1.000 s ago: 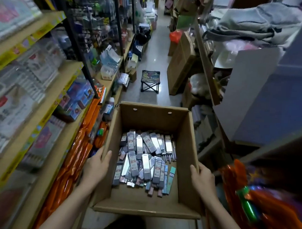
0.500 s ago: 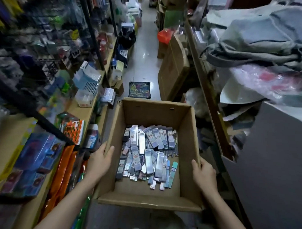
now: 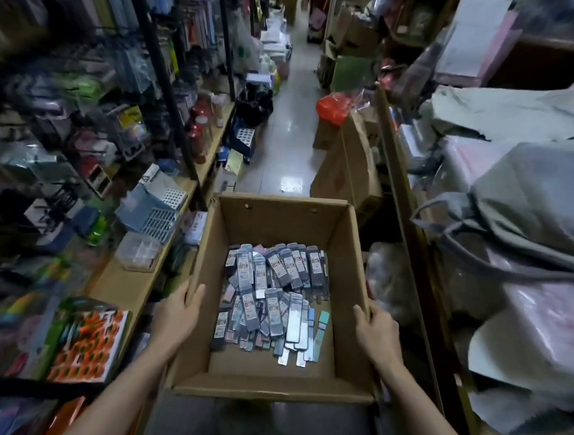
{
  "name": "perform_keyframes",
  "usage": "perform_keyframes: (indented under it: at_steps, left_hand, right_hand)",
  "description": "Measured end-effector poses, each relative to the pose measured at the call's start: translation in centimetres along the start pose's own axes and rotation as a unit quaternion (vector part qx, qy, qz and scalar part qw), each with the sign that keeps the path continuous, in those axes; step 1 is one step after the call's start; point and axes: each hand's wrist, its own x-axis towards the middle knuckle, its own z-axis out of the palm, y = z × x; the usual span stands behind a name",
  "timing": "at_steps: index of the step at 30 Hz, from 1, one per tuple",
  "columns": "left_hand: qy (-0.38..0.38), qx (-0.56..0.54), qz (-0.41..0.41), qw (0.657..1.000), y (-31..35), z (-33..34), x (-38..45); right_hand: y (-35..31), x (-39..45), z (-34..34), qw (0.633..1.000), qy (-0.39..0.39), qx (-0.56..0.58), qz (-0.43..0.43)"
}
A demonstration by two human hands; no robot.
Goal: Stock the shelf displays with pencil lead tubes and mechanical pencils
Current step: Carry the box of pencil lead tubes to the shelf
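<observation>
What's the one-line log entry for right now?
phase: carrying | left hand: grips cardboard box left wall | right hand: grips right wall | contents: pencil lead tubes | stocking: not begun

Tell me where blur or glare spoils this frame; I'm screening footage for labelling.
Head view: left shelf goods smear with motion blur; cardboard box and lead tube packs stay sharp; ceiling light glares off the aisle floor; wide-angle bending at the edges.

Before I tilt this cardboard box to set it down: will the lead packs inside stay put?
Probably not. The lead packs lie loose in a heap, so they would likely slide. The cardboard box is open-topped but deep, so spilling seems unlikely. Its walls may flex.
</observation>
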Motion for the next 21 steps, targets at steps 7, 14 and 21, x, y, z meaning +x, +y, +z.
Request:
perform_keyframes:
  at_steps: [7,14,21]
  left_hand:
    - [-0.018,0.009,0.019,1.000,6.3,1.0,15.8]
    - [0.002,0.031,-0.011,0.999,12.2,3.1,27.8]
    - [0.080,-0.011,-0.075,0.994,15.6,5.2,35.1]
  right_hand:
    - [-7.3,13.7,2.8,1.000,-0.007,-0.004,0.013]
    - [-13.7,27.9,4.0,1.000,-0.001,-0.025,0.010]
    - [-20.1,42.1,5.7,0.992,-0.108,-0.030,-0.052]
